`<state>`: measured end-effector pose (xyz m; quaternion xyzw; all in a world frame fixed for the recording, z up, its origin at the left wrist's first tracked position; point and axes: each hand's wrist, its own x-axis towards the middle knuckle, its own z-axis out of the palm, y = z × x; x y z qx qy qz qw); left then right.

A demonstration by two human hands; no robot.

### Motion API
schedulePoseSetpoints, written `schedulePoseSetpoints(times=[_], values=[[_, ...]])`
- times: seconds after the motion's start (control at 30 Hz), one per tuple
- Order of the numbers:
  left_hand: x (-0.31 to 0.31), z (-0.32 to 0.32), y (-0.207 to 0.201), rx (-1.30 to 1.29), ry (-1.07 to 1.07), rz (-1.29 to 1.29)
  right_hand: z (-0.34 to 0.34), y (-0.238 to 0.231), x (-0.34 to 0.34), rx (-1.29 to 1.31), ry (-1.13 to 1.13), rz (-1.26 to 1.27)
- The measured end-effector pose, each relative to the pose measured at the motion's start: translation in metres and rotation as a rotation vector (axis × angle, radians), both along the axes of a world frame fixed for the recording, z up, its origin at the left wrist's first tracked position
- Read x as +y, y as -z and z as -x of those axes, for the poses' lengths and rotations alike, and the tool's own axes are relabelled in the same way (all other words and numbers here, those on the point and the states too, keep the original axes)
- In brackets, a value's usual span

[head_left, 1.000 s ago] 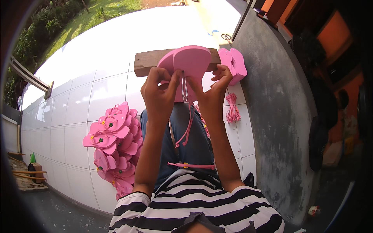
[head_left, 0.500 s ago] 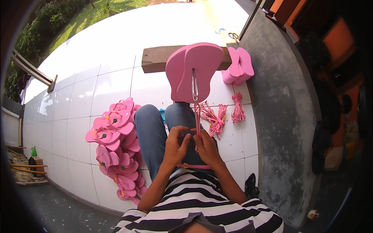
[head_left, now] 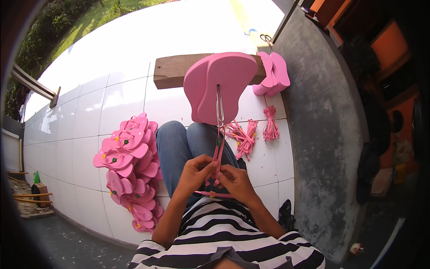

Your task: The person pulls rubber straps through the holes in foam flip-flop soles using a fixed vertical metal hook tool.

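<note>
One pink rubber strap, thin and folded in two strands, is in front of the person's lap, its upper part at the end of one metal wire loop. The left hand and the right hand are both narrow, pinching the lower part of this strap between thumbs and fingers. On it there is a small dark green spot, which seems to be a flower. The wire comes out from the face of the front sole; behind it one rear sole is overlapped, so two smooth, curved pink soles are there, before one rough wooden block with square edges. One more strap, with a yellow flower, lies across the lap.

Toward the right edge of the tiled floor are one loose heap of straps, one tied bundle of straps and two stacks of soles; beyond these lies one pair of scissors. Left of the jeans is one pile of flip-flops, too many for counting, with green and yellow flowers.
</note>
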<state>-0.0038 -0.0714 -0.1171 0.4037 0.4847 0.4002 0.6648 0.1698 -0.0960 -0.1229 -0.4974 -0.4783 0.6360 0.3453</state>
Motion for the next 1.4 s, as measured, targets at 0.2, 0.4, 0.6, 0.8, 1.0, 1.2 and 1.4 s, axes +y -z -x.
schedulePoseSetpoints(times=[0.2,0.4,0.6,0.8,1.0,1.2,1.4], values=[[-0.004,0.045,0.007,0.074,-0.369,-0.097,-0.045,-0.004,0.011,-0.188,0.297,-0.137],[0.027,0.032,-0.025,-0.111,-0.430,-0.758,-0.052,-0.048,0.042,-0.852,0.116,-0.617],[0.046,-0.006,-0.029,-0.273,0.049,-0.588,-0.006,-0.066,0.066,0.090,0.023,-0.794],[0.053,-0.003,-0.029,-0.512,0.148,-0.407,-0.004,-0.060,0.078,0.335,0.004,-0.832],[0.068,-0.013,-0.045,-0.113,-0.109,-0.618,0.009,-0.065,0.087,0.616,0.235,-0.661],[0.104,0.004,-0.092,0.323,-0.476,-1.068,0.025,-0.079,0.095,0.584,0.253,-0.657],[0.125,0.006,-0.147,0.723,-0.413,-1.262,0.031,-0.083,0.095,0.595,0.232,-0.663]])
